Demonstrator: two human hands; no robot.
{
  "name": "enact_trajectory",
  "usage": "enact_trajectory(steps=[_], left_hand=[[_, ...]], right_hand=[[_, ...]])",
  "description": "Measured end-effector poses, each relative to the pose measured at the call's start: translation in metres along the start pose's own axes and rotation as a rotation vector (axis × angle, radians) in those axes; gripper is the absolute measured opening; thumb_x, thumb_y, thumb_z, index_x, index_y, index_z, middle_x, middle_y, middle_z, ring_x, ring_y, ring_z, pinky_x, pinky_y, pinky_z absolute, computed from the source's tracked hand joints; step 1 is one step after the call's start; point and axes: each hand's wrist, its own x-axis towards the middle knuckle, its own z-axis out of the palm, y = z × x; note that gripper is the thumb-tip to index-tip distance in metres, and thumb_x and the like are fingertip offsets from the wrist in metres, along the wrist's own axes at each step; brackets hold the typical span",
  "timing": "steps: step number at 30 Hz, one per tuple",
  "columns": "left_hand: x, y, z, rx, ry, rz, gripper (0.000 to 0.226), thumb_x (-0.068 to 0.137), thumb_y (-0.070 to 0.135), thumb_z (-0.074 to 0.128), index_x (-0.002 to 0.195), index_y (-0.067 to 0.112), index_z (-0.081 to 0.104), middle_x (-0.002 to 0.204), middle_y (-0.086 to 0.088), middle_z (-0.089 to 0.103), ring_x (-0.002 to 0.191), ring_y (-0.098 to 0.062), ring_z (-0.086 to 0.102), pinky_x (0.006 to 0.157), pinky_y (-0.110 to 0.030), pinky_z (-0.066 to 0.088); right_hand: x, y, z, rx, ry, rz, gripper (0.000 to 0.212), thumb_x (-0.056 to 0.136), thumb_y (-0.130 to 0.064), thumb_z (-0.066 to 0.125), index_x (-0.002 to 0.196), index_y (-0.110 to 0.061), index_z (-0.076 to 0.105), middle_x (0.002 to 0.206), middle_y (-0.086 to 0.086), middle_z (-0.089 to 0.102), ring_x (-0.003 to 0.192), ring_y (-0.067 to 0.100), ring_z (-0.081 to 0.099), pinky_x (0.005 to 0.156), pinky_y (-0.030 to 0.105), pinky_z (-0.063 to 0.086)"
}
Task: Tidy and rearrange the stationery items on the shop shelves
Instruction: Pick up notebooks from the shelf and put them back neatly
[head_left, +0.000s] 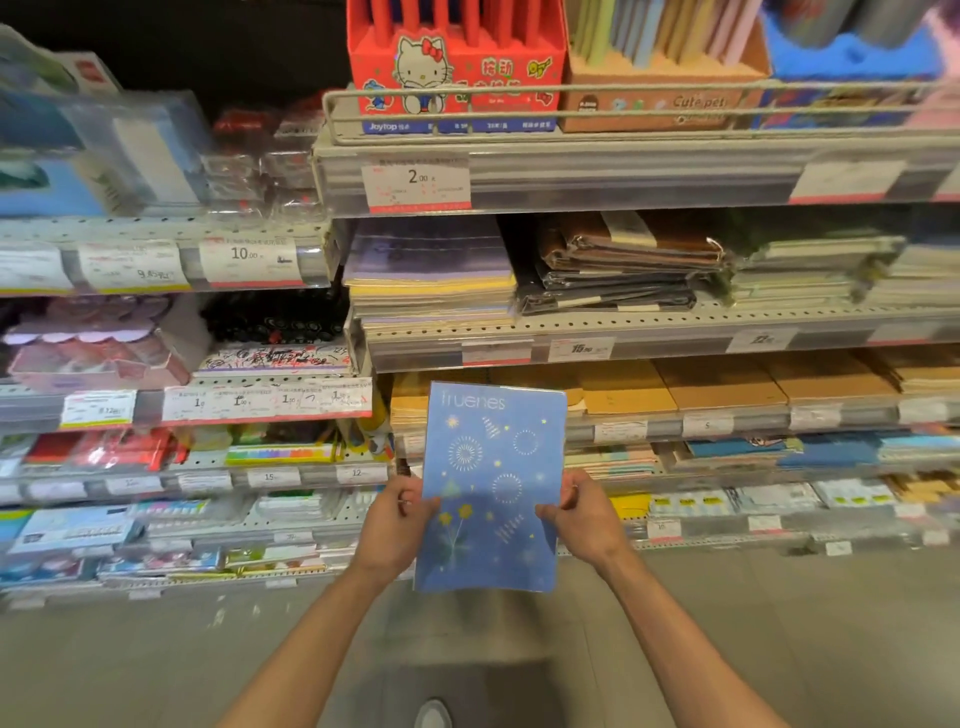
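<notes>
One blue notebook (491, 488), printed with white fireworks and yellow flowers under pale lettering, is held upright in the air in front of the shop shelves, its cover facing the person. The left hand (397, 519) has a closed grip on the notebook's left edge, thumb on the cover; the right hand (582, 514) has a closed grip on the right edge in the same way. Both forearms reach up from the bottom of the view.

Directly behind the notebook's top edge lies a row of tan and yellow envelopes (670, 387) on a shelf. One shelf higher sit a stack of purple and yellow notebooks (431, 275) and, just to its right, brown and black wrapped folders (623, 265). On the top shelf a red cartoon-cat display box (452, 73) stands behind a wire rail, above a price tag (415, 184) reading 2.00. The grey floor (156, 670) spreads below.
</notes>
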Motion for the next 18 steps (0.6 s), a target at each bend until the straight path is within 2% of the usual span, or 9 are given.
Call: enact_trajectory(steps=[4,6,9,13,15,18], left_hand=[[-0.030,0.003,-0.008,-0.020,-0.005,0.032,0.011,0.089,0.008,0.068,0.092,0.001,0.059,0.077,-0.010,0.054,0.073,-0.017,0.048,0.060,-0.014,0.041],[-0.040,0.010,-0.012,-0.047,0.000,0.036,0.012,0.089,0.012,0.068,0.094,0.005,0.060,0.077,-0.008,0.054,0.072,-0.015,0.050,0.061,-0.016,0.043],[-0.048,0.027,-0.020,-0.082,0.047,0.084,0.009,0.089,0.012,0.068,0.094,0.008,0.062,0.074,-0.004,0.058,0.072,-0.013,0.053,0.065,-0.016,0.046],[-0.052,0.059,-0.034,-0.112,0.076,0.158,0.010,0.090,0.015,0.067,0.098,0.009,0.062,0.073,-0.002,0.060,0.064,-0.003,0.056,0.065,-0.017,0.048],[-0.051,0.075,-0.041,-0.113,0.084,0.200,0.010,0.091,0.018,0.067,0.097,0.011,0.062,0.080,-0.010,0.064,0.069,-0.008,0.061,0.067,-0.020,0.052],[-0.045,0.096,-0.051,-0.112,0.071,0.222,0.012,0.091,0.023,0.067,0.098,0.014,0.062,0.090,-0.019,0.066,0.085,-0.029,0.065,0.080,-0.039,0.057]], right_hand=[[-0.025,-0.002,-0.012,-0.008,0.008,-0.082,0.024,0.083,-0.013,0.074,0.086,-0.017,0.050,0.066,-0.004,0.044,0.062,0.014,0.045,0.061,0.031,0.040],[-0.035,-0.009,-0.020,-0.003,0.008,-0.118,0.022,0.084,-0.015,0.074,0.091,-0.018,0.053,0.068,-0.006,0.051,0.063,0.013,0.050,0.062,0.032,0.042],[-0.048,-0.029,-0.033,0.070,-0.015,-0.193,0.023,0.086,-0.013,0.072,0.100,-0.020,0.055,0.081,-0.008,0.069,0.067,0.006,0.062,0.064,0.026,0.048],[-0.057,-0.059,-0.051,0.117,-0.022,-0.317,0.023,0.088,-0.014,0.072,0.102,-0.024,0.056,0.084,-0.006,0.070,0.069,0.007,0.060,0.066,0.022,0.048],[-0.056,-0.074,-0.061,0.116,-0.031,-0.366,0.022,0.088,-0.015,0.072,0.100,-0.024,0.056,0.076,-0.006,0.066,0.062,0.006,0.055,0.066,0.022,0.049],[-0.049,-0.095,-0.072,0.105,-0.049,-0.409,0.020,0.087,-0.015,0.073,0.098,-0.020,0.056,0.072,0.004,0.055,0.061,0.010,0.047,0.065,0.026,0.046]])
